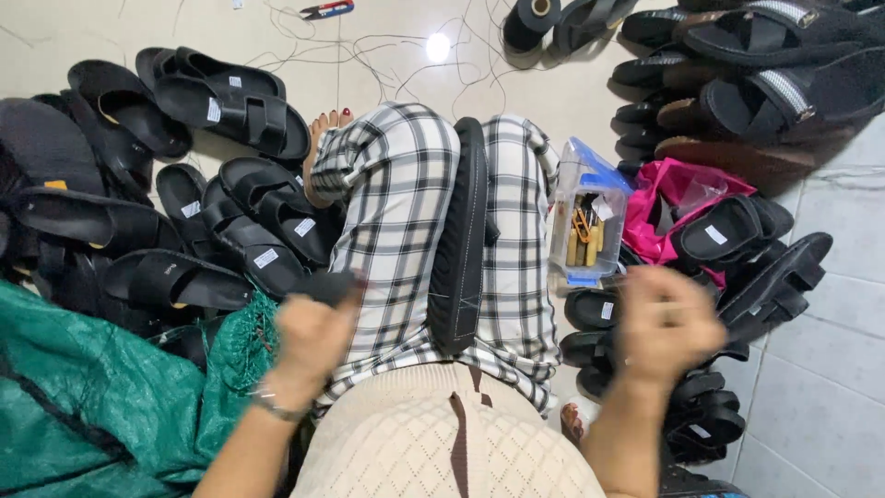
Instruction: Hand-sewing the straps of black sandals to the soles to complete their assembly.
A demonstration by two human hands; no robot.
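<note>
A black sandal (461,240) stands on its edge, wedged between your knees in the checked trousers (396,212), sole side toward your left knee. Your left hand (309,341) is raised just left of it, grip curled shut, thumb up; motion blur hides whether anything is pinched. Your right hand (668,323) is raised to the right, fingers closed loosely, likewise blurred. A clear plastic box (585,217) sits beside your right knee. Black sandals (230,101) lie piled on the floor on both sides; a green sack (101,397) lies at lower left.
</note>
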